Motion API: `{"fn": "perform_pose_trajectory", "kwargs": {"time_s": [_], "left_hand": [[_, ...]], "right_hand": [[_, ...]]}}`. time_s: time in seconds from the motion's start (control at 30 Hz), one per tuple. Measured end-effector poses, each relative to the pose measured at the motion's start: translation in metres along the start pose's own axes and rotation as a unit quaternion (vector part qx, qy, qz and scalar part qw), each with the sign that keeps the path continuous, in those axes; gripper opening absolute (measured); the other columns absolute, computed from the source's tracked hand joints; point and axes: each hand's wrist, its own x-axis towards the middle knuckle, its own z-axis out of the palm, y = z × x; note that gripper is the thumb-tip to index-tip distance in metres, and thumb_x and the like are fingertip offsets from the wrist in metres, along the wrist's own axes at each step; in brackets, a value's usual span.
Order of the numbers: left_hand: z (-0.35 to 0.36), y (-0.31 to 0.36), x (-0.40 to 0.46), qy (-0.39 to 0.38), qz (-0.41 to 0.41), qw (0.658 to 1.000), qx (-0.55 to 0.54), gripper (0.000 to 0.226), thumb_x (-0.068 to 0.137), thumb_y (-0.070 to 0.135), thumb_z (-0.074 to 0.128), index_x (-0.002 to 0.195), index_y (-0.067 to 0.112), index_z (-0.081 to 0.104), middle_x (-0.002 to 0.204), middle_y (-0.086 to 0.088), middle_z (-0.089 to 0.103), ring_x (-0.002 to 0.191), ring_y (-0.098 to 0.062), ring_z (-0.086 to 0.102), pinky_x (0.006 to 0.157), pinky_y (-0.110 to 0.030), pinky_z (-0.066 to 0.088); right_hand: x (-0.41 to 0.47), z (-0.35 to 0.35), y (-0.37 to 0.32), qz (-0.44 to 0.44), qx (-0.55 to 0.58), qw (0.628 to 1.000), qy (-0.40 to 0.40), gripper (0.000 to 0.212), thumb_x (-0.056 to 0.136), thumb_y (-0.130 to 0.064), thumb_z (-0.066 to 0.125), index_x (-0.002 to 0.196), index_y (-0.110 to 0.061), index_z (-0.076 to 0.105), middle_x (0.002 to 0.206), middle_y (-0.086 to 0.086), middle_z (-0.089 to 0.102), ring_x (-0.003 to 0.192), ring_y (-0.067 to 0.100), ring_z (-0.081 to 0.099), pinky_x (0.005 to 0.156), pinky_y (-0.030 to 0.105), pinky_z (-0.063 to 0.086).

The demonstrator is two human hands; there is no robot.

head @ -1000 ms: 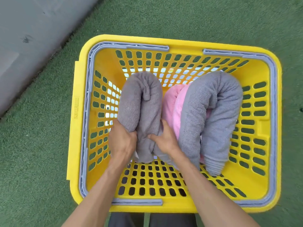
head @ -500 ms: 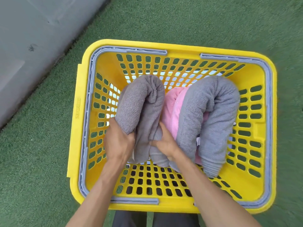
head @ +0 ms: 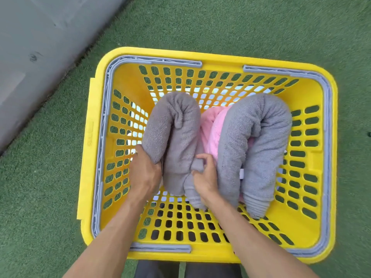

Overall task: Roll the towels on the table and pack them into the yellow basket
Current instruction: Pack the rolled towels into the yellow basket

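Note:
The yellow basket point(head: 309, 91) stands on green turf, seen from above. Inside it, a rolled grey towel point(head: 176, 133) bent into an arch lies at the left. My left hand point(head: 145, 173) grips its left leg, and my right hand point(head: 205, 175) pinches its right end. A second rolled grey towel point(head: 257, 137), also bent in an arch, fills the right side. A pink towel point(head: 210, 133) is wedged between the two grey ones, mostly hidden.
Grey folded handles point(head: 160, 60) run along the basket's rim. A grey concrete strip point(head: 40, 47) borders the turf point(head: 241, 21) at the upper left. The basket's perforated floor point(head: 180, 223) shows at the near side, in front of the towels.
The view has shifted, so the basket sits lower in frame. Both hands have pushed the left grey towel deeper, and my right fingers have curled tighter on its end.

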Motion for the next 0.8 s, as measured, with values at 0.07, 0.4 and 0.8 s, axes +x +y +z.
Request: {"fn": "perform_pose_trajectory", "kwargs": {"time_s": [0.07,0.4,0.8], "left_hand": [[0.011,0.0,0.007,-0.031,-0.021,0.999,0.012,0.051,0.082,0.027,0.06,0.121,0.009,0.032,0.102,-0.016,0.06,0.086,-0.037,0.06,0.062,-0.039,0.044],[0.002,-0.008,0.007,-0.035,-0.006,0.998,0.048,0.051,0.08,0.023,0.06,0.122,0.01,0.034,0.097,-0.012,0.059,0.076,-0.029,0.051,0.063,-0.036,0.041],[0.011,-0.012,0.009,-0.052,-0.022,0.996,0.062,0.069,0.078,0.029,0.066,0.131,0.005,0.028,0.103,-0.018,0.061,0.091,-0.04,0.06,0.068,-0.04,0.044]], "right_hand": [[0.003,0.017,0.0,-0.008,-0.047,0.998,0.035,0.047,0.068,0.018,0.05,0.096,-0.019,0.053,0.097,-0.001,0.056,0.092,0.016,0.053,0.082,0.017,0.041],[0.002,0.0,-0.022,-0.009,-0.492,0.843,-0.216,0.083,0.077,-0.026,0.077,0.132,-0.026,0.015,0.101,0.012,0.058,0.093,0.035,0.062,0.077,0.043,0.052],[-0.01,0.02,-0.002,0.014,-0.286,0.955,-0.077,0.063,0.079,0.002,0.054,0.12,-0.035,0.024,0.087,0.014,0.061,0.076,0.037,0.062,0.069,0.047,0.054]]}}
